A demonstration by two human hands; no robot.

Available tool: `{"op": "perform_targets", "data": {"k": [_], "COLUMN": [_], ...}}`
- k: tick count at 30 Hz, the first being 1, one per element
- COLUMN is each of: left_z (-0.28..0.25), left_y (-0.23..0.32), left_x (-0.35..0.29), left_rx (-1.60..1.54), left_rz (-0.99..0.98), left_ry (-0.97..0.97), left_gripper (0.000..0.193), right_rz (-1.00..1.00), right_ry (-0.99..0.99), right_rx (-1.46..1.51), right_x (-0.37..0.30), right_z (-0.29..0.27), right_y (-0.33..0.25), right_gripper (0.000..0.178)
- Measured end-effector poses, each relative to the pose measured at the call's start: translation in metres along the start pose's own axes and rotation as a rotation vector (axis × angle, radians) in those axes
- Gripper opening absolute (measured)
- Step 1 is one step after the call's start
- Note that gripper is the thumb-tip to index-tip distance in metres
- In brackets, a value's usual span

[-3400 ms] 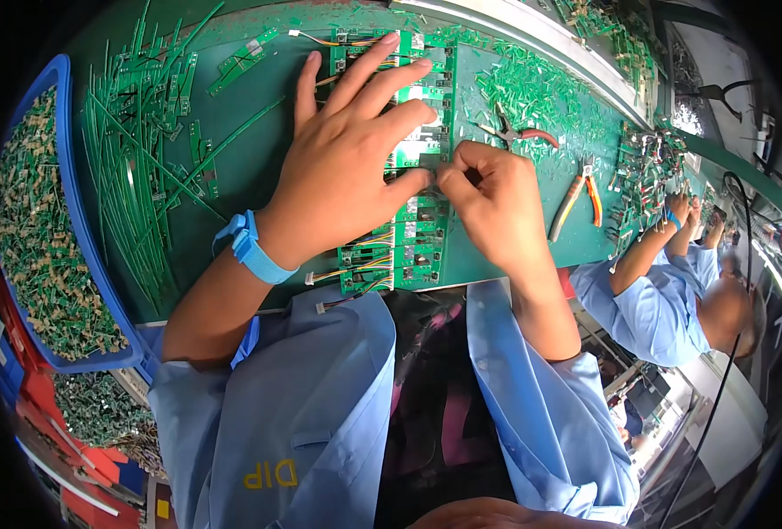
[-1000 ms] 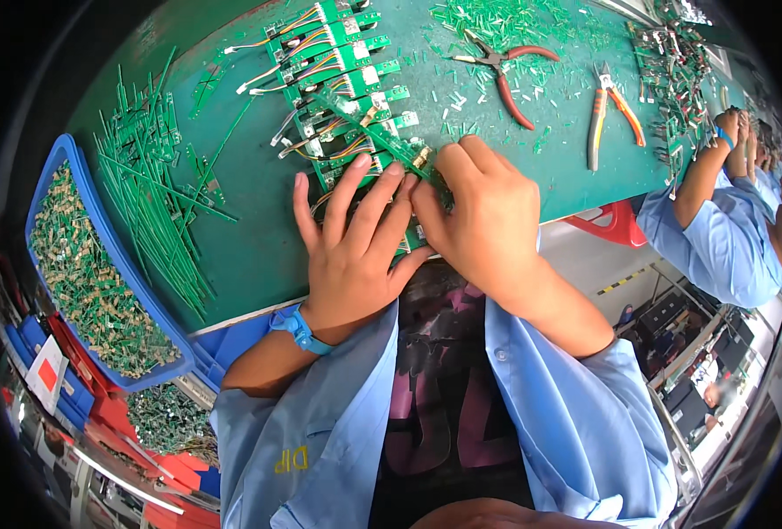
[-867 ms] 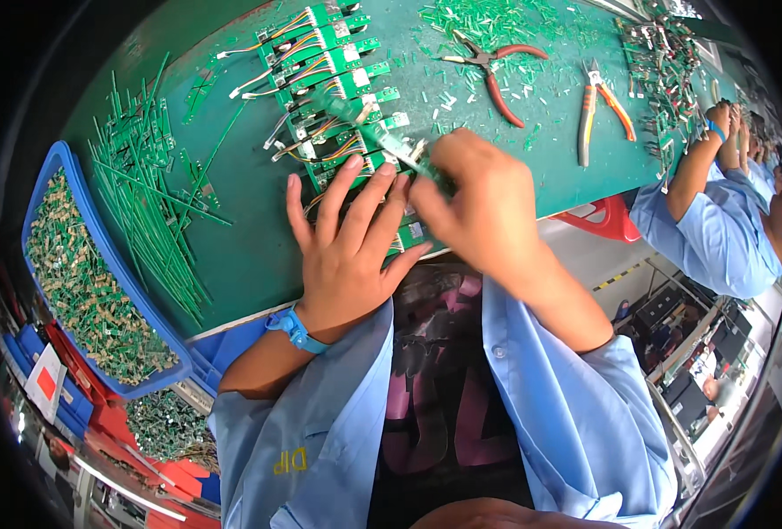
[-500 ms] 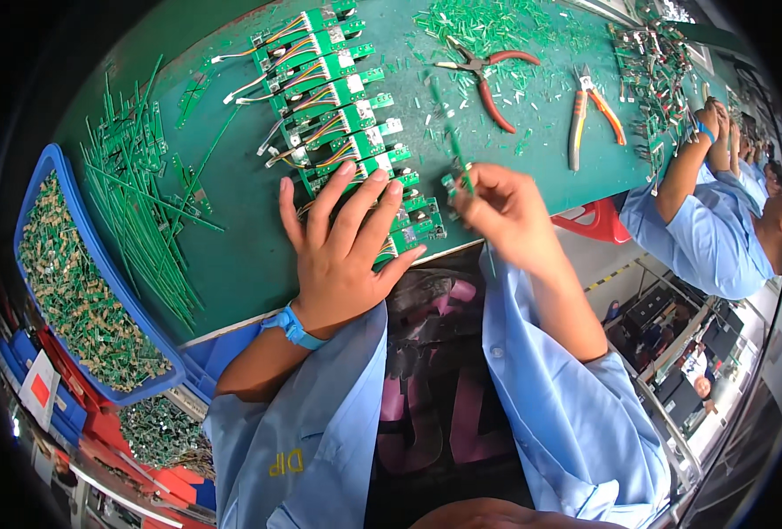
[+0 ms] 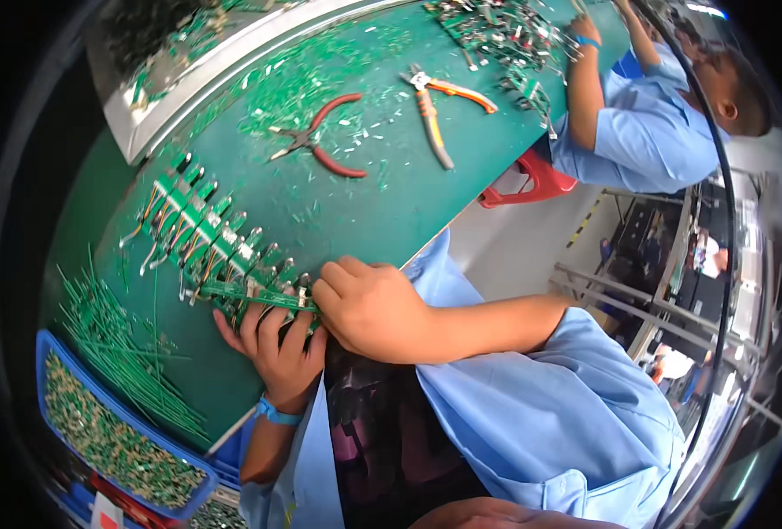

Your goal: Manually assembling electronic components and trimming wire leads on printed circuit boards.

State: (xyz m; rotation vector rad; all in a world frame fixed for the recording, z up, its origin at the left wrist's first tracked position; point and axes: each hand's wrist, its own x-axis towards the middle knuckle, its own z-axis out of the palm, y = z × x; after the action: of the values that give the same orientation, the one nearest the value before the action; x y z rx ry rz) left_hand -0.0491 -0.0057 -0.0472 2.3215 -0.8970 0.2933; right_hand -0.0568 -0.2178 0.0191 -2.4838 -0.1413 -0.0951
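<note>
Passage runs at frame centre across the green table (image 5: 400, 212); red-handled pliers (image 5: 300, 139) above and the circuit-board row (image 5: 206, 231) at left obstruct.

Head-worn fisheye view, close above left hand (image 5: 283, 360) and right hand (image 5: 375, 310), facing down at green worktop (image 5: 395, 210)

Two bare hands (image 5: 373, 310); one board row (image 5: 201, 227); two pliers (image 5: 299, 139); one blue bin (image 5: 49, 344); one red stool (image 5: 543, 175).
</note>
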Motion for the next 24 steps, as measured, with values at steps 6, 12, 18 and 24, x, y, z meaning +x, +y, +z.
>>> {"op": "perform_targets", "data": {"k": [6, 12, 18, 24], "left_z": [-0.019, -0.077, -0.053, -0.028], "left_y": [0.013, 0.041, -0.008, -0.082], "left_x": [0.018, 0.09, 0.195, 0.348], "left_rx": [0.134, -0.379, -0.886, -0.941], "left_rz": [0.019, -0.375, -0.753, -0.653], "left_ry": [-0.135, -0.194, 0.017, 0.124], "left_gripper": [0.043, 0.054, 0.049, 0.043], "right_rz": [0.322, 0.207, -0.156, -0.076], "right_ry": [-0.228, -0.264, 0.144, 0.381], "right_rx": [0.657, 1.022, 0.497, 0.41], "right_x": [0.021, 0.047, 0.147, 0.282], "right_z": [-0.044, -0.057, -0.026, -0.047], "right_y": [0.035, 0.056, 0.04, 0.064], "right_gripper": [0.014, 0.015, 0.017, 0.021]}}
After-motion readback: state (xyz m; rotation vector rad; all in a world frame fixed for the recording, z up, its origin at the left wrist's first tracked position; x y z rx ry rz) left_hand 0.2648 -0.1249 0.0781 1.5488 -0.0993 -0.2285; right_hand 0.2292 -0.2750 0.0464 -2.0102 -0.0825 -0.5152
